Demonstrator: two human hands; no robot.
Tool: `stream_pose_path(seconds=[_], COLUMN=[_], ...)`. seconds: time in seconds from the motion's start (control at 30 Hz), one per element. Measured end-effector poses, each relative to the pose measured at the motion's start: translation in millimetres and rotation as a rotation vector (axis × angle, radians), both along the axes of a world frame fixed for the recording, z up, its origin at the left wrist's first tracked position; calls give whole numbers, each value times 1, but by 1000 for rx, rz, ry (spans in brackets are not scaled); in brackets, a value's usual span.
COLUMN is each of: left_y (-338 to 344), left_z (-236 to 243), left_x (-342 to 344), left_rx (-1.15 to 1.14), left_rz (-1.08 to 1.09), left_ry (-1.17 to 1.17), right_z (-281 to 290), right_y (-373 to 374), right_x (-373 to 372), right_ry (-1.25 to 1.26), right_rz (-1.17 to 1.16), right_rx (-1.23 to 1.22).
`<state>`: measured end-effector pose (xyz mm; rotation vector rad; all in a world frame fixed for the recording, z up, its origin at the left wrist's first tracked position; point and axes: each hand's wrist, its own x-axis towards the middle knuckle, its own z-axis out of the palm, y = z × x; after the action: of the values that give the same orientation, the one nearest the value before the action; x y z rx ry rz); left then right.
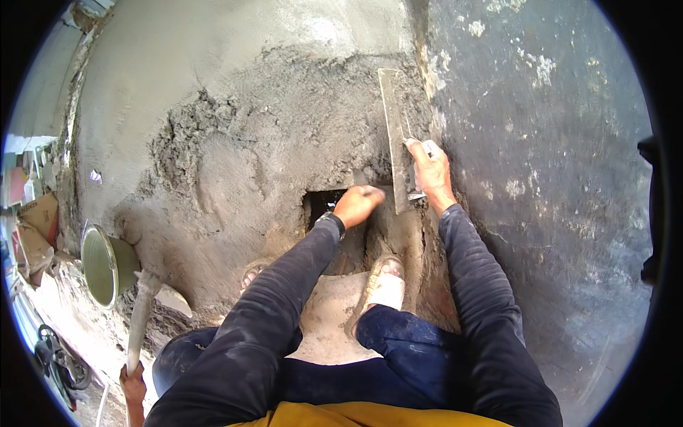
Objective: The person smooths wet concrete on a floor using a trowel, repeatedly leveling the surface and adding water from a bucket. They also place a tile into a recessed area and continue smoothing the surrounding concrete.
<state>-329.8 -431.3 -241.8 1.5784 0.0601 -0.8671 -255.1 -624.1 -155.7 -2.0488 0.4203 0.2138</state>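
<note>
A long flat steel plastering trowel (390,121) stands nearly lengthwise in my right hand (431,171), whose fingers wrap round its handle beside the dark wall. My left hand (356,206) is closed at the upper rim of a dark square opening (321,208) in the rough grey mortar, just left of the trowel's lower end; its fingertips are blurred, and what they hold, if anything, I cannot make out. Coarse, lumpy wet mortar (213,132) spreads above and left of the opening, with a smoother coat beyond it. My sandalled feet (380,285) are below my hands.
A green bucket (99,267) sits at the left. Beside it another person's hand (131,388) grips the shaft of a hoe-like tool (146,292). Cardboard (37,224) and a parked motorbike (60,363) are at the far left. A dark, speckled wall (541,213) fills the right side.
</note>
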Motion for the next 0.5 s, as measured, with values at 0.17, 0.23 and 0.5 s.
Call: stream_pose_path(seconds=[0.17,0.23,0.5], left_y=[-11,-10,16], left_z=[15,17,35], left_x=[27,41,82], left_rx=[416,427,601], left_rz=[-540,-548,-743], left_ry=[-631,-708,-735], right_z=[32,52,84], right_y=[10,11,4], right_x=[20,28,46], right_ry=[31,-28,-118], right_rz=[-93,-96,-114], right_rx=[280,280,420])
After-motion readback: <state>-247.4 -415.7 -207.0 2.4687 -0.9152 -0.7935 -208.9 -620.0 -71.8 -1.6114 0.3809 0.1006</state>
